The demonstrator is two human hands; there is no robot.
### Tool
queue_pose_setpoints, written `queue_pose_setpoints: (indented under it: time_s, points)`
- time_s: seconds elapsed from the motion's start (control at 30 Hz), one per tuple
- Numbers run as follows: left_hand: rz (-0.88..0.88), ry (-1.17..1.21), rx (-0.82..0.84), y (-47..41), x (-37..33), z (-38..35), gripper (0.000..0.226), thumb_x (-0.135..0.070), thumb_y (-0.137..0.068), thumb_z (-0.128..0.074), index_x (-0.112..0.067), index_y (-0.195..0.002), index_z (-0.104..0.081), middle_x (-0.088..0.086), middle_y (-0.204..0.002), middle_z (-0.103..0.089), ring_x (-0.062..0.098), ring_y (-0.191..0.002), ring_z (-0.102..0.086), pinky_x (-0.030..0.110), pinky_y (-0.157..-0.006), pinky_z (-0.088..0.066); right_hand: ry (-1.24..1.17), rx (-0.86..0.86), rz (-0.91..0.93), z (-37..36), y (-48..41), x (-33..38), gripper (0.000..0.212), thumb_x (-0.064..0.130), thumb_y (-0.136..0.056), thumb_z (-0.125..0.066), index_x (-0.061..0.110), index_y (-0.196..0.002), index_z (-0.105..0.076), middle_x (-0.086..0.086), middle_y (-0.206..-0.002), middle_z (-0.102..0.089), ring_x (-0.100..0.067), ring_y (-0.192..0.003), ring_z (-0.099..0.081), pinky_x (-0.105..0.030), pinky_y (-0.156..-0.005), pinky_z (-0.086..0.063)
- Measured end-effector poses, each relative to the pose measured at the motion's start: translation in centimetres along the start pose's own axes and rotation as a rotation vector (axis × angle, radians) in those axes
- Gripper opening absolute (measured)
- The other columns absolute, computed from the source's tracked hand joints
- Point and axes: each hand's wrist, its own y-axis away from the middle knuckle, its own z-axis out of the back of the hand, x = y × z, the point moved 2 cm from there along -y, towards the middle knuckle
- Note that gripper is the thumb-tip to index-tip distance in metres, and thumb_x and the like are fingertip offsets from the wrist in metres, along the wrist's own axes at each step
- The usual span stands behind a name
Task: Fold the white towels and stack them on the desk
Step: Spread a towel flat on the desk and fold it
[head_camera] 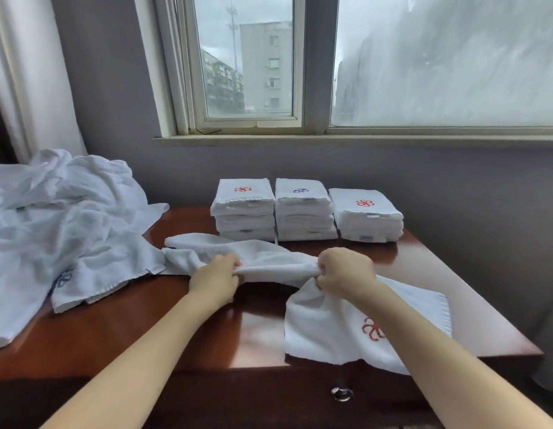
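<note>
A white towel [275, 261] with a red embroidered emblem stretches across the middle of the dark wooden desk [163, 329]. My left hand [214, 281] pinches its top edge near the centre. My right hand [346, 270] grips the same edge further right, and the towel's end hangs down from it over the desk's front edge. Three stacks of folded white towels stand at the back: the left stack [242, 210], the middle stack [303, 210] and the lower right stack [366, 216].
A large heap of unfolded white towels [61, 224] covers the desk's left side and touches the held towel. A wall and a window sill [331, 139] rise behind the stacks. A drawer knob [341, 393] sits below the front edge.
</note>
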Motion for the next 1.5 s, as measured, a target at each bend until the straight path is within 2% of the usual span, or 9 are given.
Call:
queue_pose_setpoints:
  time_s: [0.2,0.37,0.5,0.63,0.83,0.97,1.1,1.27,1.5]
  points:
    - [-0.127,0.341,-0.406,0.8,-2.9,4.4,0.025,-0.022,-0.097,-0.056,-0.019,-0.122,-0.055,0.007,-0.126,-0.049,0.027,-0.107,-0.056,0.036,-0.083,-0.046,-0.057,-0.165,-0.118,3.7,-1.0,-1.7,0.024,0.012,-0.090,-0.041,0.016,-0.114,-0.042,-0.012,-0.104,-0.065,-0.031,-0.089,-0.058,-0.033,-0.063,-0.036]
    - [-0.321,0.391,-0.866,3.6,-5.0,9.2,0.027,-0.004,-0.089,-0.066,-0.011,-0.116,-0.065,0.012,-0.114,-0.057,0.009,-0.101,-0.046,-0.010,-0.086,-0.015,-0.233,-0.590,-0.110,6.1,0.1,-1.8,0.027,0.009,-0.093,-0.038,0.019,-0.116,-0.047,-0.006,-0.099,-0.065,-0.030,-0.076,-0.051,-0.032,-0.062,-0.028]
    - [-0.421,0.528,-0.978,5.0,-6.0,12.9,0.028,-0.008,-0.095,-0.057,-0.010,-0.123,-0.059,0.012,-0.123,-0.049,0.016,-0.118,-0.044,0.003,-0.101,-0.022,-0.462,-0.914,0.088,9.4,2.2,-0.7,0.031,0.009,-0.093,-0.041,0.016,-0.120,-0.054,-0.003,-0.117,-0.062,-0.029,-0.108,-0.054,-0.033,-0.070,-0.034]
    - [-0.487,0.474,-1.139,6.1,-6.7,17.5,0.030,-0.014,-0.095,-0.054,-0.007,-0.124,-0.059,0.017,-0.122,-0.047,0.017,-0.115,-0.045,0.005,-0.100,-0.024,-0.469,-1.149,0.230,13.3,3.9,0.9,0.036,0.007,-0.091,-0.042,0.009,-0.123,-0.058,-0.010,-0.110,-0.060,-0.029,-0.103,-0.051,-0.037,-0.078,-0.039]
    - [-0.457,0.354,-1.255,5.2,-5.9,20.5,0.032,-0.024,-0.098,-0.051,-0.011,-0.125,-0.060,0.018,-0.121,-0.052,0.027,-0.113,-0.052,0.035,-0.097,-0.042,-0.327,-1.246,0.206,16.2,2.5,2.1,0.034,0.016,-0.093,-0.043,0.023,-0.122,-0.059,-0.004,-0.101,-0.055,-0.024,-0.098,-0.046,-0.032,-0.088,-0.027]
    - [-0.315,0.233,-1.073,1.4,-4.2,18.4,0.039,-0.023,-0.095,-0.053,-0.016,-0.133,-0.058,0.017,-0.127,-0.049,0.035,-0.114,-0.049,0.042,-0.099,-0.040,-0.219,-0.984,0.137,14.3,-2.1,2.3,0.037,0.019,-0.094,-0.046,0.029,-0.127,-0.060,-0.006,-0.103,-0.059,-0.029,-0.102,-0.052,-0.035,-0.092,-0.025]
    - [-0.002,0.032,-0.415,-2.7,-2.0,10.6,0.074,-0.033,-0.095,-0.055,-0.023,-0.157,-0.016,0.015,-0.161,0.000,0.041,-0.140,-0.027,0.046,-0.113,-0.028,-0.072,-0.371,0.018,6.9,-6.3,2.3,0.052,0.028,-0.099,-0.042,0.028,-0.150,-0.033,-0.008,-0.137,-0.048,-0.029,-0.119,-0.052,-0.044,-0.108,-0.023]
    - [-0.209,-0.014,0.053,-3.2,-1.6,-0.3,0.064,-0.044,-0.100,-0.047,-0.027,-0.156,-0.021,0.002,-0.164,-0.011,0.024,-0.151,-0.009,0.041,-0.120,-0.015,-0.129,0.148,-0.022,-2.8,-6.4,1.1,0.051,0.042,-0.100,-0.036,0.023,-0.147,-0.031,-0.010,-0.145,-0.043,-0.031,-0.128,-0.047,-0.044,-0.105,-0.036]
    - [-0.328,-0.141,0.132,-2.4,-2.2,-6.3,0.056,-0.047,-0.104,-0.022,-0.033,-0.157,-0.013,-0.004,-0.166,0.001,0.013,-0.152,0.006,0.041,-0.122,0.004,-0.125,0.045,0.104,-8.2,-4.2,-1.2,0.050,0.052,-0.099,-0.033,0.027,-0.141,-0.041,0.005,-0.148,-0.038,-0.018,-0.140,-0.027,-0.041,-0.117,-0.016]
